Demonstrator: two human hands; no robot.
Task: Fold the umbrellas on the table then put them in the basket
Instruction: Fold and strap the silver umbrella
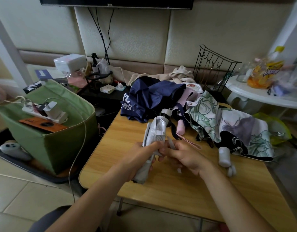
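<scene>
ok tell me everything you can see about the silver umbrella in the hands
The silver umbrella is a compact folding one, its shiny grey fabric gathered into a rough bundle with a white closing tab partway up and a white cap at its far end. It is held tilted above the wooden table. The left hand grips its lower part; the right hand pinches a thin grey strap beside it.

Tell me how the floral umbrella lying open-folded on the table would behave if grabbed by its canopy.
The floral umbrella would probably flop: its canopy lies loose and crumpled. Its pale handle would likely dangle and swing. It overlaps the navy umbrella, so that may drag along.
</scene>
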